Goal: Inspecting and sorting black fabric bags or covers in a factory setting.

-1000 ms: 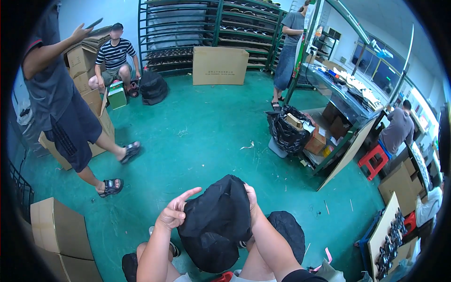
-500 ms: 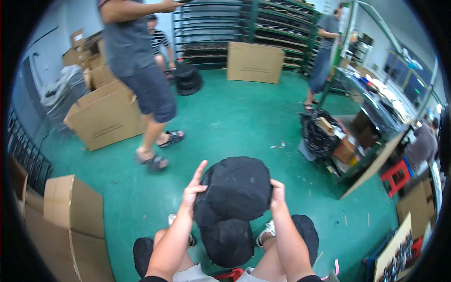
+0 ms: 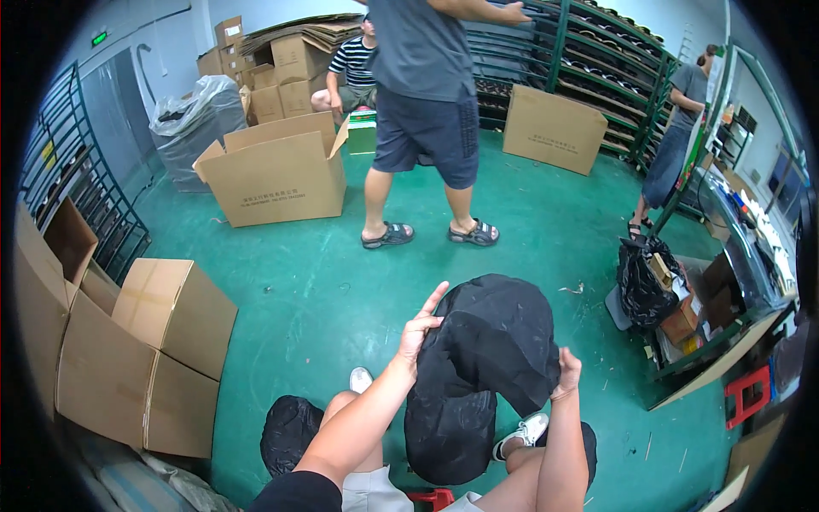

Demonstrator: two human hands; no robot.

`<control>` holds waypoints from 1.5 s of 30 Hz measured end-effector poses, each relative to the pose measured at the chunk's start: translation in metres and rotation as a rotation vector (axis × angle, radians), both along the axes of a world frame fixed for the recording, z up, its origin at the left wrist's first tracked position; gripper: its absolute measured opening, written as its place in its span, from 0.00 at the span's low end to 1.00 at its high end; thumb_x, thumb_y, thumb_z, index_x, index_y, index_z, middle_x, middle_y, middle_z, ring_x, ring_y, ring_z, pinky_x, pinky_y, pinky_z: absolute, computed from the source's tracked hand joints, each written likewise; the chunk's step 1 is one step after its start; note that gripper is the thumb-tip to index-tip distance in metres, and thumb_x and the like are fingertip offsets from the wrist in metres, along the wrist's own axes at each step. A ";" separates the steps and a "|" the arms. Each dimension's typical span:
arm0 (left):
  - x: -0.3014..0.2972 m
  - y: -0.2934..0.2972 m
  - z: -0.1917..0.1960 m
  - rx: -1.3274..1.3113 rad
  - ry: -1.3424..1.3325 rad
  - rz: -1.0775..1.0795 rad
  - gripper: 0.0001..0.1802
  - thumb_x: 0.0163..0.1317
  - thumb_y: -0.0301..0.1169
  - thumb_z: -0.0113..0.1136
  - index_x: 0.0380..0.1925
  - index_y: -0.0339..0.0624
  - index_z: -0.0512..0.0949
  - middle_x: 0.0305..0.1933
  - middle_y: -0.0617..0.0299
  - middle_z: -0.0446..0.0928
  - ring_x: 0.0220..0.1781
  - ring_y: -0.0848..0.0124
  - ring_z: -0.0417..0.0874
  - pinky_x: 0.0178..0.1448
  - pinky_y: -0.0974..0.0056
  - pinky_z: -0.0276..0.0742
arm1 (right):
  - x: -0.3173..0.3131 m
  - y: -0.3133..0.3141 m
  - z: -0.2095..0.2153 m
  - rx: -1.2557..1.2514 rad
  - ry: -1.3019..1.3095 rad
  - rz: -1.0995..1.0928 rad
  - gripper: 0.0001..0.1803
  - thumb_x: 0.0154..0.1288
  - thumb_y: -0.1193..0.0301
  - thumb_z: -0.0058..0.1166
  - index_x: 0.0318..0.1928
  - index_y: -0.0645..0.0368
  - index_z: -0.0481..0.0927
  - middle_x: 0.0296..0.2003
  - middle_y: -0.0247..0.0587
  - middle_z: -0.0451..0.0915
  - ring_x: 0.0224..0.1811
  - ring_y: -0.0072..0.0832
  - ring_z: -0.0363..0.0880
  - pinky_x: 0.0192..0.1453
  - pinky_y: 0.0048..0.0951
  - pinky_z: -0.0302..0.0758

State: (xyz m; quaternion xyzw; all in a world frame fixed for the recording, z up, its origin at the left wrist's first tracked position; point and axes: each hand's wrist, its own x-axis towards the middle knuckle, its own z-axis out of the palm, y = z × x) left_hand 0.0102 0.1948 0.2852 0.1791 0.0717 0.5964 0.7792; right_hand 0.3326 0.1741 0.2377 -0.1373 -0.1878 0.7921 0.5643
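Above my lap I hold a rounded black cloth piece (image 3: 503, 303), soft and cap-like, with a fold or flap hanging across its front. My left hand (image 3: 415, 340) grips its left edge, thumb against the cloth and index finger pointing up. At the right edge, the fingers of my right hand (image 3: 566, 375) are closed on the cloth. Directly below, between my legs, is another rounded black cloth bundle (image 3: 452, 439), its top partly hidden by the held piece. More black cloth shows beside my left leg (image 3: 290, 433) and, partly covered by my forearm, beside my right.
Cardboard boxes (image 3: 175, 316) stand close on the left; an open carton (image 3: 277, 183) lies farther off. A person in shorts (image 3: 426, 94) stands ahead. A black rubbish bag (image 3: 644, 282) sits by the cluttered workbench (image 3: 751, 247) at right. Green racks (image 3: 610, 68) line the back.
The view has swung left. The held cloth has turned and now shows a hanging flap, with my right hand lower on its edge. The person in shorts has walked rightward.
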 end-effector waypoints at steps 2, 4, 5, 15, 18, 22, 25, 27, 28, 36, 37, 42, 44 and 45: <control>-0.007 0.001 -0.006 -0.033 0.014 0.035 0.43 0.53 0.15 0.45 0.73 0.47 0.54 0.64 0.42 0.70 0.56 0.59 0.80 0.63 0.59 0.74 | -0.005 0.007 -0.019 0.036 -0.109 0.142 0.38 0.62 0.53 0.57 0.64 0.68 0.67 0.61 0.54 0.72 0.63 0.48 0.71 0.69 0.50 0.64; -0.010 0.002 -0.007 -0.062 0.045 0.062 0.41 0.54 0.16 0.45 0.72 0.46 0.57 0.64 0.45 0.69 0.57 0.59 0.79 0.64 0.60 0.73 | -0.008 0.005 -0.013 0.054 -0.017 0.017 0.40 0.62 0.51 0.56 0.64 0.68 0.66 0.62 0.54 0.71 0.63 0.48 0.71 0.69 0.50 0.64; -0.010 0.003 -0.008 -0.062 0.045 0.068 0.41 0.54 0.16 0.45 0.72 0.46 0.57 0.64 0.45 0.69 0.57 0.59 0.79 0.64 0.60 0.73 | -0.008 0.003 -0.010 0.072 0.075 -0.117 0.41 0.63 0.48 0.55 0.65 0.68 0.66 0.63 0.54 0.71 0.63 0.48 0.71 0.69 0.51 0.64; -0.010 0.004 -0.012 -0.191 0.061 0.135 0.37 0.56 0.19 0.48 0.70 0.44 0.61 0.65 0.47 0.69 0.61 0.57 0.76 0.67 0.57 0.70 | -0.009 0.020 -0.027 0.090 -0.031 -0.203 0.48 0.63 0.38 0.49 0.65 0.70 0.64 0.64 0.55 0.68 0.64 0.49 0.69 0.70 0.48 0.63; -0.006 0.006 -0.013 -0.214 0.040 0.107 0.36 0.57 0.19 0.49 0.69 0.44 0.62 0.65 0.48 0.69 0.61 0.56 0.76 0.67 0.55 0.70 | 0.023 0.039 -0.069 0.102 -0.253 -0.364 0.47 0.65 0.38 0.46 0.64 0.73 0.64 0.63 0.56 0.69 0.63 0.49 0.71 0.70 0.48 0.64; -0.011 0.008 -0.020 -0.227 0.037 0.115 0.35 0.57 0.20 0.50 0.69 0.43 0.62 0.65 0.49 0.69 0.61 0.56 0.75 0.67 0.55 0.70 | 0.016 0.034 -0.059 0.137 0.040 0.028 0.45 0.67 0.39 0.43 0.63 0.73 0.65 0.62 0.58 0.70 0.62 0.49 0.72 0.70 0.48 0.64; -0.012 0.006 -0.017 -0.233 0.066 0.112 0.34 0.58 0.21 0.49 0.68 0.42 0.63 0.64 0.49 0.70 0.61 0.57 0.76 0.67 0.56 0.70 | -0.008 0.021 -0.024 0.052 0.099 0.013 0.45 0.68 0.40 0.41 0.63 0.74 0.65 0.61 0.60 0.70 0.61 0.51 0.73 0.69 0.50 0.65; -0.011 0.007 -0.016 -0.226 0.076 0.113 0.33 0.58 0.22 0.49 0.68 0.41 0.63 0.63 0.49 0.71 0.60 0.58 0.76 0.66 0.57 0.70 | -0.014 0.015 -0.011 0.055 0.130 0.032 0.45 0.68 0.40 0.40 0.64 0.74 0.65 0.62 0.60 0.70 0.61 0.52 0.73 0.68 0.51 0.65; -0.010 0.007 -0.015 -0.220 0.086 0.115 0.32 0.59 0.22 0.49 0.67 0.40 0.64 0.62 0.49 0.72 0.60 0.58 0.77 0.66 0.58 0.71 | -0.014 0.013 -0.007 0.057 0.161 0.052 0.45 0.69 0.40 0.39 0.64 0.74 0.64 0.62 0.61 0.70 0.60 0.53 0.73 0.68 0.52 0.65; -0.006 0.006 -0.012 -0.258 0.115 0.122 0.27 0.60 0.24 0.50 0.62 0.38 0.68 0.56 0.51 0.77 0.55 0.59 0.80 0.62 0.58 0.74 | -0.013 0.011 0.002 0.008 0.128 -0.011 0.45 0.68 0.40 0.40 0.63 0.74 0.66 0.60 0.62 0.71 0.59 0.54 0.74 0.67 0.53 0.66; -0.006 0.005 -0.010 -0.274 0.108 0.128 0.27 0.60 0.24 0.50 0.62 0.39 0.69 0.55 0.51 0.77 0.54 0.59 0.80 0.62 0.58 0.74 | -0.015 0.011 0.004 0.008 0.142 -0.006 0.45 0.68 0.40 0.40 0.62 0.74 0.66 0.60 0.62 0.71 0.59 0.54 0.74 0.67 0.53 0.66; -0.005 0.005 -0.011 -0.270 0.101 0.125 0.25 0.60 0.24 0.51 0.60 0.39 0.70 0.54 0.51 0.78 0.53 0.60 0.80 0.61 0.58 0.75 | -0.011 0.013 0.000 0.002 0.142 -0.005 0.44 0.69 0.41 0.39 0.62 0.74 0.67 0.59 0.62 0.72 0.58 0.54 0.75 0.66 0.52 0.67; -0.006 0.005 -0.012 -0.264 0.096 0.123 0.25 0.61 0.25 0.51 0.60 0.39 0.70 0.53 0.52 0.78 0.53 0.60 0.80 0.61 0.58 0.75 | -0.009 0.014 -0.003 0.015 0.152 0.010 0.44 0.69 0.41 0.39 0.62 0.74 0.67 0.59 0.62 0.73 0.58 0.54 0.75 0.66 0.52 0.67; -0.006 0.005 -0.012 -0.267 0.100 0.125 0.24 0.61 0.25 0.51 0.60 0.39 0.70 0.53 0.52 0.78 0.53 0.60 0.80 0.60 0.59 0.75 | -0.009 0.013 -0.002 0.025 0.157 0.023 0.43 0.69 0.41 0.39 0.62 0.74 0.68 0.59 0.61 0.73 0.58 0.53 0.75 0.66 0.52 0.68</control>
